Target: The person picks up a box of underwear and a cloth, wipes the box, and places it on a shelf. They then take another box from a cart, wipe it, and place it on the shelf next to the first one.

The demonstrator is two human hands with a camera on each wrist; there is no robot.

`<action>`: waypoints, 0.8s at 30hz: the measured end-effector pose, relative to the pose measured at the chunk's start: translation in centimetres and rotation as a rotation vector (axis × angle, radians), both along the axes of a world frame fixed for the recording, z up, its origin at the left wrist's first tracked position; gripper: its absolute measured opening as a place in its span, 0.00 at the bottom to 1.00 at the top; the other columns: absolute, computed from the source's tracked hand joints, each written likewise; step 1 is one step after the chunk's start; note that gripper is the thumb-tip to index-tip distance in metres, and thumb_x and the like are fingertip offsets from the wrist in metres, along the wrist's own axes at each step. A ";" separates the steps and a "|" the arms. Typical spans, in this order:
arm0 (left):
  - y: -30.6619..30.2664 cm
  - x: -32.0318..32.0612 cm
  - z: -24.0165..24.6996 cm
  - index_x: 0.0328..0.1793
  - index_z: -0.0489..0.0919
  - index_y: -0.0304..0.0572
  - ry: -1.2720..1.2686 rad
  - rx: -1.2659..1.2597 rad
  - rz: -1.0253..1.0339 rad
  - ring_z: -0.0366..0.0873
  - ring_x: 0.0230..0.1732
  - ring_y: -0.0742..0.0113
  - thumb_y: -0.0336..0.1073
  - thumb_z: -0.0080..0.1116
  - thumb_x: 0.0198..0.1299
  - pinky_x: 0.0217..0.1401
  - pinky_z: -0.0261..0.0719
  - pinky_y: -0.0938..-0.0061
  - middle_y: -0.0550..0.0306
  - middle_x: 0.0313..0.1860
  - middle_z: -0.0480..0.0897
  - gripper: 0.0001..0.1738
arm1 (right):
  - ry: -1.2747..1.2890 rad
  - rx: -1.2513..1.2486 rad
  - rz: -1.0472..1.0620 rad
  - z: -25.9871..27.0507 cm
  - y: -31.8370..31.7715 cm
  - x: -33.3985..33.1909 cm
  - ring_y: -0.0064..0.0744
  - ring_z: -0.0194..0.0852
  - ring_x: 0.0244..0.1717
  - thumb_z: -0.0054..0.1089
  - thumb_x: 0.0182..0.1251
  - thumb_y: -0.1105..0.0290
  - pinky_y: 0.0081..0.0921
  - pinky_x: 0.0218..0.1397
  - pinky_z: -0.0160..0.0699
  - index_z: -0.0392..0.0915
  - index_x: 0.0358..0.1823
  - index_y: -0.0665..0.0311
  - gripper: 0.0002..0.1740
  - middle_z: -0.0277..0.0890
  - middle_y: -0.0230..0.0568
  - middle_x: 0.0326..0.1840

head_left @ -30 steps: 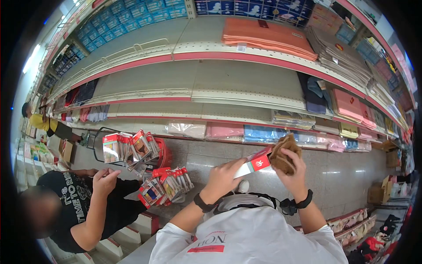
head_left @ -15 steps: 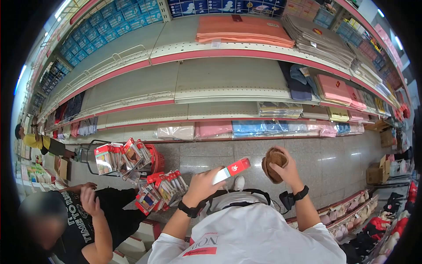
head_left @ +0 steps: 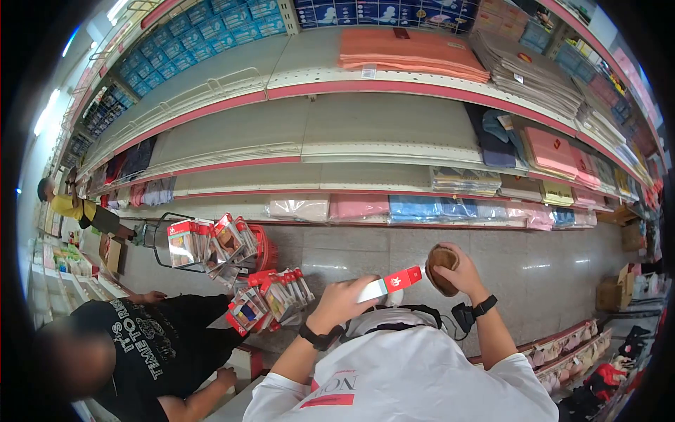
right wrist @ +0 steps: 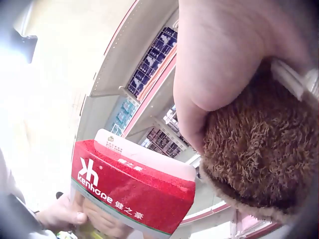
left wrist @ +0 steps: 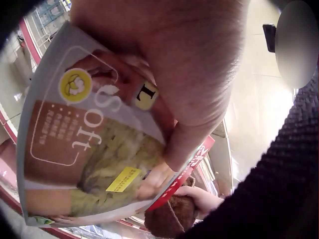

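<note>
In the head view my left hand (head_left: pixel 341 302) grips a flat red-and-white package (head_left: pixel 402 280) by its side. Its printed front (left wrist: pixel 107 159) fills much of the left wrist view, with "Soft", an L size mark and a yellow sticker. My right hand (head_left: pixel 464 276) holds a folded brown fluffy cloth piece (head_left: pixel 436 261), its thumb pressed into the hollow on top. Long brown pile (right wrist: pixel 259 154) shows close up in the right wrist view. The package's red header end (right wrist: pixel 132 184) is right beside the cloth piece.
Similar red-topped packages (head_left: pixel 274 299) are stacked to the left, by a red basket (head_left: pixel 266 246). A person in a black T-shirt (head_left: pixel 151 352) is at the lower left. Ahead, long shelves (head_left: pixel 380 126) carry orange folded cloths (head_left: pixel 415 55) and bagged goods. Cartons (head_left: pixel 615 292) stand at right.
The brown cloth piece has come down from its raised, bunched position, and its hollow now faces up. My hands drew apart, then nearer again. The other person's raised arm has lowered.
</note>
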State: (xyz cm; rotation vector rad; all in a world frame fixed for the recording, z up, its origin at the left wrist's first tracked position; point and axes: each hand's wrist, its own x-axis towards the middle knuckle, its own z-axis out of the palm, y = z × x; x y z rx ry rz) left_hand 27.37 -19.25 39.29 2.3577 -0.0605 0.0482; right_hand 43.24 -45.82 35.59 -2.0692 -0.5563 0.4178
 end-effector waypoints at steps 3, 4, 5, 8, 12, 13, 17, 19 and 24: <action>-0.2 -0.2 0.0 0.53 0.75 0.48 -0.013 -0.001 0.006 0.81 0.33 0.49 0.44 0.65 0.48 0.36 0.79 0.60 0.47 0.33 0.82 0.25 | 0.025 0.018 0.016 0.3 0.3 -0.1 0.45 0.77 0.49 0.66 0.50 0.62 0.33 0.52 0.73 0.70 0.54 0.61 0.29 0.77 0.47 0.46; -0.2 -0.2 0.0 0.53 0.75 0.48 -0.016 -0.005 0.008 0.81 0.33 0.49 0.44 0.65 0.48 0.36 0.79 0.61 0.47 0.33 0.82 0.25 | 0.023 0.019 0.023 0.3 0.3 -0.1 0.45 0.77 0.49 0.66 0.50 0.62 0.33 0.52 0.73 0.70 0.54 0.61 0.29 0.77 0.47 0.46; -0.2 -0.3 0.0 0.53 0.75 0.48 -0.018 -0.003 0.014 0.81 0.33 0.49 0.44 0.65 0.48 0.36 0.79 0.61 0.47 0.33 0.82 0.25 | 0.037 0.017 0.014 0.3 0.3 -0.1 0.45 0.77 0.49 0.67 0.49 0.62 0.33 0.52 0.73 0.70 0.54 0.61 0.29 0.77 0.47 0.46; -0.2 -0.4 -0.1 0.53 0.75 0.48 -0.022 -0.003 0.024 0.81 0.33 0.49 0.44 0.65 0.48 0.35 0.79 0.61 0.47 0.33 0.82 0.25 | 0.057 0.015 0.006 0.2 0.3 -0.1 0.44 0.77 0.49 0.67 0.49 0.62 0.33 0.52 0.73 0.70 0.54 0.60 0.29 0.77 0.47 0.47; -0.2 -0.5 -0.1 0.53 0.75 0.49 -0.028 0.004 0.017 0.81 0.32 0.49 0.45 0.65 0.48 0.35 0.79 0.61 0.48 0.34 0.82 0.25 | 0.059 -0.008 0.001 0.4 0.2 -0.3 0.43 0.77 0.49 0.67 0.49 0.63 0.32 0.52 0.73 0.71 0.54 0.60 0.29 0.78 0.47 0.47; -0.2 -0.5 -0.2 0.53 0.75 0.49 -0.032 0.004 0.016 0.81 0.32 0.49 0.45 0.65 0.48 0.35 0.79 0.61 0.48 0.34 0.82 0.25 | 0.059 -0.009 0.002 0.4 0.1 -0.2 0.43 0.77 0.49 0.67 0.49 0.63 0.32 0.52 0.73 0.71 0.54 0.60 0.29 0.78 0.47 0.47; -0.2 -0.6 -0.6 0.55 0.74 0.53 0.004 0.014 0.027 0.81 0.35 0.51 0.45 0.64 0.48 0.35 0.79 0.61 0.51 0.34 0.83 0.26 | 0.065 0.013 0.002 -0.2 -0.1 -0.2 0.43 0.77 0.50 0.67 0.49 0.62 0.32 0.53 0.73 0.70 0.55 0.61 0.30 0.77 0.47 0.47; -0.2 -0.5 -0.7 0.55 0.73 0.53 0.010 -0.007 0.029 0.81 0.35 0.50 0.45 0.64 0.48 0.36 0.79 0.61 0.51 0.35 0.83 0.26 | 0.072 0.019 -0.007 -0.2 -0.2 -0.3 0.42 0.77 0.50 0.67 0.49 0.63 0.32 0.54 0.72 0.70 0.55 0.61 0.30 0.77 0.47 0.47; 0.0 -0.3 -0.7 0.55 0.73 0.54 0.027 0.014 0.031 0.81 0.35 0.50 0.45 0.64 0.48 0.36 0.79 0.61 0.51 0.35 0.83 0.26 | 0.066 0.033 -0.012 -0.2 -0.2 -0.2 0.42 0.76 0.50 0.68 0.49 0.64 0.31 0.54 0.72 0.70 0.54 0.62 0.29 0.77 0.47 0.47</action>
